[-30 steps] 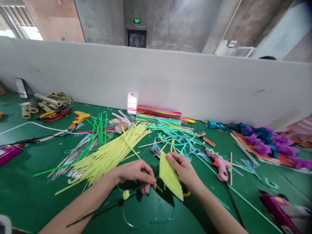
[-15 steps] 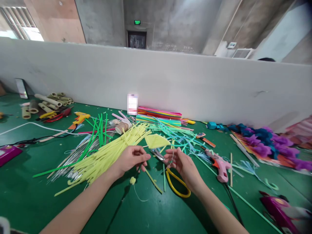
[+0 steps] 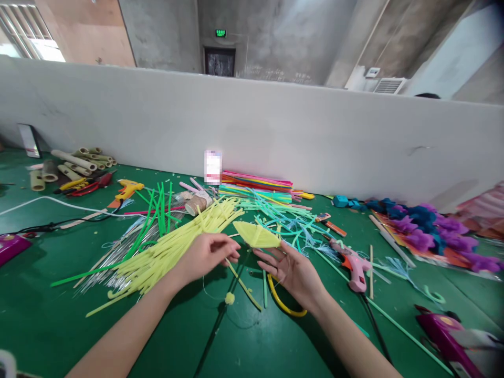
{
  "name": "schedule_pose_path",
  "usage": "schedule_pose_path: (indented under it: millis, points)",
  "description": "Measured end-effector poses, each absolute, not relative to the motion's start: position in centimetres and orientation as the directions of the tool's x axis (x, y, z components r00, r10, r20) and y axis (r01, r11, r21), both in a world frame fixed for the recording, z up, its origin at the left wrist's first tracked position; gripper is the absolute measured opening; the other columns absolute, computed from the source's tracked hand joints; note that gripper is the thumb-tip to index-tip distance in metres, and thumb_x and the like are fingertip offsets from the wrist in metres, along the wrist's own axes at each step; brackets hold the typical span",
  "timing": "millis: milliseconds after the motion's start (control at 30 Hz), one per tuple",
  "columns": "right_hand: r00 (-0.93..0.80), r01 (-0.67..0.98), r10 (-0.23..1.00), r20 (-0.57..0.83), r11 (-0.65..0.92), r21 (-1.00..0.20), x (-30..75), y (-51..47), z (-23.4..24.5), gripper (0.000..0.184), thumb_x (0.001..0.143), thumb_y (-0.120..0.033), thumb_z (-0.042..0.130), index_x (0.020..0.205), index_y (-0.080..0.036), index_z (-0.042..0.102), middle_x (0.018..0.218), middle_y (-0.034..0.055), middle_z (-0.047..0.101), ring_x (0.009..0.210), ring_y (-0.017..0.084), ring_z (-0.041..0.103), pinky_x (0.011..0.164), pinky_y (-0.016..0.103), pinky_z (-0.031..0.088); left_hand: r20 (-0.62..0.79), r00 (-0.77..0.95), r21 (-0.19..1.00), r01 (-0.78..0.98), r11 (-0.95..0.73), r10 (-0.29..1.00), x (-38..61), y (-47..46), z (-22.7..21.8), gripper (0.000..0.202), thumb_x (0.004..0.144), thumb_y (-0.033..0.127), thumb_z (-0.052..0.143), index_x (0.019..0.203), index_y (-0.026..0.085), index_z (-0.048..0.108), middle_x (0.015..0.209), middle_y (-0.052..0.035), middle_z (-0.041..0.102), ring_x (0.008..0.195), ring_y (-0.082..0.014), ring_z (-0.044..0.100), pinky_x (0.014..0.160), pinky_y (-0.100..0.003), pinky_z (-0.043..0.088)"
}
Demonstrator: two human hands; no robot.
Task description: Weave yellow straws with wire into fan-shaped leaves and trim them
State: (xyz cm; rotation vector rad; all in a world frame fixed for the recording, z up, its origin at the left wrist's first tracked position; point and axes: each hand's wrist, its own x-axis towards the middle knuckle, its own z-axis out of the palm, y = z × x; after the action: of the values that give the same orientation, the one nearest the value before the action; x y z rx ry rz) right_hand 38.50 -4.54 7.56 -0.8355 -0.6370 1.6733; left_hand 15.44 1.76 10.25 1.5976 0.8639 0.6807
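Two hands, left (image 3: 208, 254) half-curled, hold unclear, right (image 3: 293, 268) open, beside one yellow petal (image 3: 255, 234).

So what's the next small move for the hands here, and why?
Probably closing the right hand on the yellow petal: that hand is open, palm up, with its fingertips right at the petal, while the left hand is curled near the petal's other tip.

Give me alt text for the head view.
Over a green table, a person's left hand pinches its fingertips together and the right hand is open, palm up, beside a yellow leaf-shaped piece of fuzzy stems. A heap of loose yellow fuzzy stems, yellow-handled scissors and a pink glue gun lie around them.
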Motion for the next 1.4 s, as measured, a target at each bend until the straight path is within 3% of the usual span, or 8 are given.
schedule_pose_path:
  millis: [67, 133, 300, 600, 800, 1033, 1233, 1400]
  points:
    - [-0.131, -0.590, 0.967, -0.219, -0.254, -0.766, 38.6, -4.5, 7.5, 0.030, 0.091, -0.035, 0.047, 0.111, -0.021, 0.063, 0.118, 0.0080, 0.067, 0.114, 0.024, 0.059, 0.098, 0.040, 0.043, 0.095, 0.363, 0.980, 0.128, -0.150, 0.927, 14.7, 2.6, 10.7, 0.035, 0.083, 0.048, 0.056, 0.086, 0.015, 0.067, 0.072, -0.0047, 0.067, 0.064, -0.0152, 0.062, 0.054, -0.022, 0.046]
    - [-0.135, -0.571, 0.965, -0.224, -0.261, -0.779, 38.5, -4.6, 7.4, 0.029, 0.091, -0.036, 0.047, 0.107, -0.020, 0.065, 0.114, 0.0087, 0.069, 0.113, 0.024, 0.060, 0.096, 0.039, 0.044, 0.151, 0.204, 0.974, 0.136, -0.181, 0.967, 14.2, 3.5, 10.8, 0.033, 0.079, 0.048, 0.062, 0.088, 0.016, 0.066, 0.079, -0.0043, 0.067, 0.068, -0.0140, 0.060, 0.054, -0.020, 0.044]
    - [-0.166, -0.521, 0.964, -0.207, -0.264, -0.812, 38.2, -4.7, 7.0, 0.031, 0.092, -0.037, 0.046, 0.103, -0.017, 0.067, 0.110, 0.0102, 0.070, 0.102, 0.021, 0.065, 0.089, 0.034, 0.048, -0.108, 0.455, 0.993, 0.084, 0.079, 0.884, 14.5, 3.9, 9.9, 0.036, 0.077, 0.045, 0.065, 0.097, 0.015, 0.063, 0.088, -0.0052, 0.062, 0.073, -0.0137, 0.059, 0.057, -0.022, 0.047]
    - [-0.147, -0.446, 0.966, -0.211, -0.255, -0.858, 37.9, -4.9, 6.9, 0.030, 0.088, -0.041, 0.053, 0.101, -0.016, 0.065, 0.103, 0.0122, 0.072, 0.093, 0.021, 0.069, 0.083, 0.033, 0.050, -0.273, 0.557, 0.959, 0.089, 0.270, 0.785, 15.0, 3.1, 9.0, 0.041, 0.074, 0.046, 0.069, 0.097, 0.015, 0.056, 0.087, -0.0068, 0.066, 0.073, -0.0171, 0.067, 0.060, -0.027, 0.053]
    - [-0.098, -0.337, 0.969, -0.227, -0.246, -0.909, 38.0, -4.8, 7.5, 0.024, 0.080, -0.039, 0.066, 0.092, -0.018, 0.062, 0.087, 0.0056, 0.072, 0.073, 0.016, 0.069, 0.069, 0.026, 0.053, -0.287, 0.626, 0.940, 0.039, 0.339, 0.725, 15.1, 2.7, 9.2, 0.034, 0.072, 0.038, 0.074, 0.088, 0.012, 0.060, 0.089, -0.0104, 0.072, 0.077, -0.0167, 0.069, 0.071, -0.027, 0.054]
    - [0.010, 0.080, 0.986, -0.167, -0.167, -0.983, 38.0, -4.4, 8.2, 0.031, 0.071, -0.049, 0.071, 0.076, -0.018, 0.064, 0.073, -0.0006, 0.065, 0.064, 0.013, 0.059, 0.058, 0.024, 0.049, -0.392, 0.685, 0.895, 0.131, 0.426, 0.614, 15.8, 1.9, 8.7, 0.037, 0.072, 0.043, 0.073, 0.087, 0.010, 0.067, 0.089, -0.0135, 0.073, 0.077, -0.0202, 0.071, 0.066, -0.027, 0.055]
    - [-0.040, 0.159, 0.992, -0.123, -0.115, -0.981, 37.8, -4.5, 7.9, 0.033, 0.073, -0.048, 0.068, 0.092, -0.021, 0.067, 0.079, -0.0004, 0.064, 0.067, 0.015, 0.058, 0.057, 0.024, 0.048, -0.430, 0.709, 0.874, 0.172, 0.455, 0.559, 15.9, 1.7, 8.5, 0.034, 0.069, 0.038, 0.076, 0.087, 0.010, 0.069, 0.093, -0.0151, 0.073, 0.081, -0.0219, 0.071, 0.068, -0.027, 0.056]
    - [-0.057, 0.169, 0.990, -0.126, -0.115, -0.979, 37.8, -4.5, 7.7, 0.031, 0.072, -0.047, 0.069, 0.088, -0.021, 0.069, 0.079, 0.0001, 0.064, 0.068, 0.016, 0.058, 0.059, 0.026, 0.049, -0.437, 0.727, 0.862, 0.170, 0.477, 0.530, 15.9, 1.6, 8.4, 0.032, 0.069, 0.035, 0.077, 0.088, 0.009, 0.071, 0.092, -0.0153, 0.073, 0.081, -0.0216, 0.071, 0.072, -0.028, 0.056]
